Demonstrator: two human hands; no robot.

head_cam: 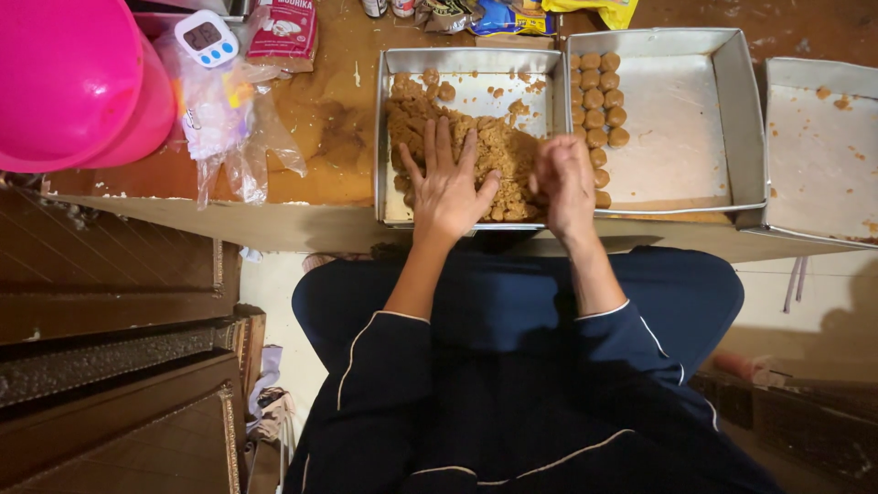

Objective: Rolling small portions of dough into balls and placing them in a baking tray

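Note:
My left hand [445, 181] lies flat, fingers spread, on a heap of brown crumbly dough [501, 146] inside a square metal tray [471, 60]. My right hand [564, 181] is curled at the tray's right edge, fingers closed around a bit of the dough. A second metal tray [732, 101] to the right holds several small round dough balls [599, 101] lined up along its left side.
A third metal tray [823, 151] with crumbs sits at the far right. Pink plastic bowls [73, 82] stand at the far left, beside a white digital timer [206, 38] and clear plastic bags [229, 128]. Packets [498, 16] lie behind the trays. A wooden cabinet [110, 366] is at lower left.

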